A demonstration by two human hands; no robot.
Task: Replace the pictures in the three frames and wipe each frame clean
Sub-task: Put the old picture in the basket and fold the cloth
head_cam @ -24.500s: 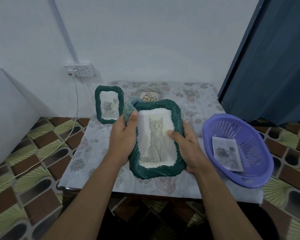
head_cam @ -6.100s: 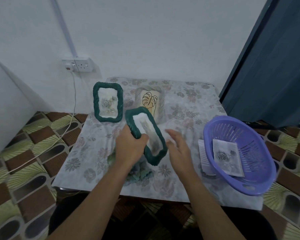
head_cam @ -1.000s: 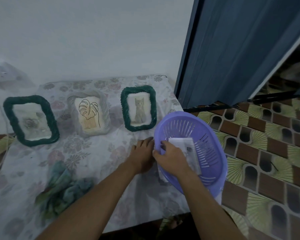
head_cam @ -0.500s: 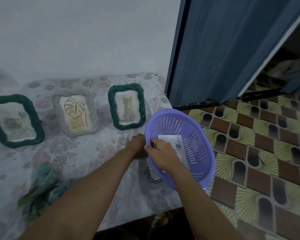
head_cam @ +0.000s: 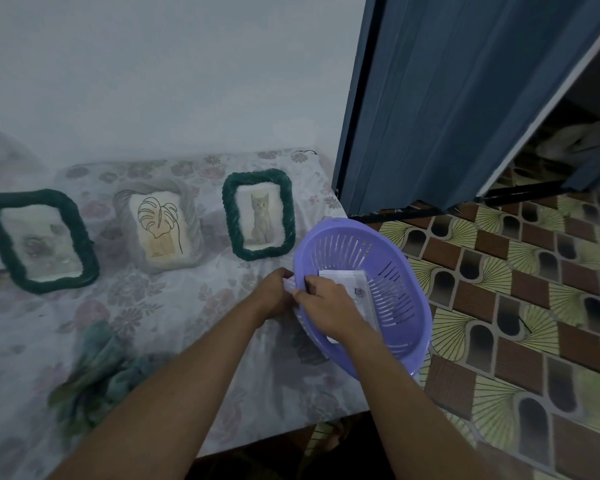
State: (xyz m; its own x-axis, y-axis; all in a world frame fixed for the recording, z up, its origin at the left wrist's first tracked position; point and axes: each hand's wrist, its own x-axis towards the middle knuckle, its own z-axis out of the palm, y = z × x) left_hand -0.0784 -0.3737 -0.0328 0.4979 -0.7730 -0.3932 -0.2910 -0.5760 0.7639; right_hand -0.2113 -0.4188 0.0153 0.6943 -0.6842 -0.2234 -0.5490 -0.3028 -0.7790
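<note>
No text, number or brand can be read anywhere. Small print is seen under the leaf drawing in the pale frame, but it is too blurred to be made out. A rose emblem is printed on the sheet in the basket, and no lettering beside it can be made out. The paper edge at the basket's rim is too small to be judged.

Dim, cool light over everything here. A plain white painted wall fills the back. Against it stands a table draped in a pale floral cloth, its right edge running out over brown-and-green fan-patterned floor tiles. Just off the table's far right corner stands a dark blue pleated folding door, its foot on a black floor track.
</note>
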